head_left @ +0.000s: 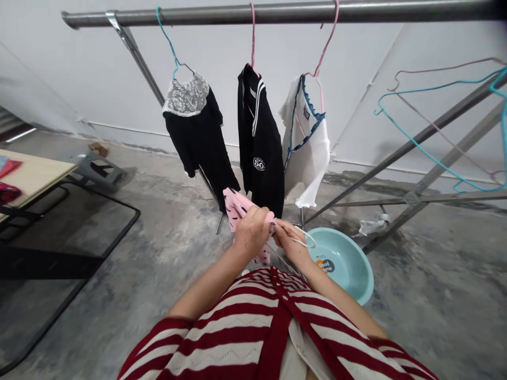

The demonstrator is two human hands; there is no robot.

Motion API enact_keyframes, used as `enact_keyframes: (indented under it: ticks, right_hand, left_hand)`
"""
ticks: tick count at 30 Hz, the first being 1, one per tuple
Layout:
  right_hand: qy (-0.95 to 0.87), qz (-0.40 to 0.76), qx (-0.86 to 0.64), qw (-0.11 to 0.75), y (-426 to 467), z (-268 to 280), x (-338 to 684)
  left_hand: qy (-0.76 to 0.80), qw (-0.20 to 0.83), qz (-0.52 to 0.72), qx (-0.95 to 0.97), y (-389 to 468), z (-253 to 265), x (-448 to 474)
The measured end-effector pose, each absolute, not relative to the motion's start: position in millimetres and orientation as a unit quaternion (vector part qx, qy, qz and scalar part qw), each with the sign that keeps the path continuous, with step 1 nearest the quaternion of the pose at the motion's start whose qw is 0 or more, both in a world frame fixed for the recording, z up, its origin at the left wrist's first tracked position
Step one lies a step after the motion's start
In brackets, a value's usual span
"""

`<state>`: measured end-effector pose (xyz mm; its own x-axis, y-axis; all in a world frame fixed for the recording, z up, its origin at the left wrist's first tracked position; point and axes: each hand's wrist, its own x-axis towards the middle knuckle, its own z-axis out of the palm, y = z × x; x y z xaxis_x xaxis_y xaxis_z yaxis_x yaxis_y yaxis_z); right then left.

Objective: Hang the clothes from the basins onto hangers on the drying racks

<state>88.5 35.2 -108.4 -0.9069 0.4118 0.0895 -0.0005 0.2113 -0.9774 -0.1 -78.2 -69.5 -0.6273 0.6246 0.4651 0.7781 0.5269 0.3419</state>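
In front of my body, my left hand [253,229] is closed on a pink garment [237,206] with small black marks. Part of the garment hangs below that hand. My right hand [291,240] is right beside it, fingers pinched at the garment's edge on a thin white loop [311,244]. Whether the loop is cord or hanger wire I cannot tell. Both hands cover much of the garment. Just beyond them hang a black jacket [261,142] with white stripes and a white top [309,153] with blue trim, each on a pink hanger.
A metal rail [214,14] runs across the top. At its left hangs a black garment with a lace collar [198,121]. Spare hangers [420,142] hang at right. A light blue basin [348,264] is on the floor. A table [35,177] and a grey stool [95,169] are left.
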Motion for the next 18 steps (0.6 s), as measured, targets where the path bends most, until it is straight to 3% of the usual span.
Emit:
enact_keyframes:
  ticks: [4, 9, 12, 18]
  right_hand:
    - [-0.719, 0.648, -0.142, 0.208, 62.8, -108.0, 107.5]
    - [-0.642, 0.727, -0.087, 0.228, 86.5, -96.1, 132.7]
    - [-0.623, 0.744, -0.082, 0.227, 88.9, -92.0, 139.7]
    - [-0.562, 0.76, -0.117, 0.304, 100.3, -92.7, 157.8]
  left_hand:
    - [-0.762, 0.109, -0.333, -0.545, -90.8, -45.9, 2.1]
    - [-0.701, 0.235, -0.284, -0.61, -113.4, 7.3, -32.0]
    - [-0.718, 0.128, -0.211, -0.651, -117.5, 26.0, -63.2]
    - [-0.725, -0.185, -0.374, -0.548, -115.6, 7.0, -98.8]
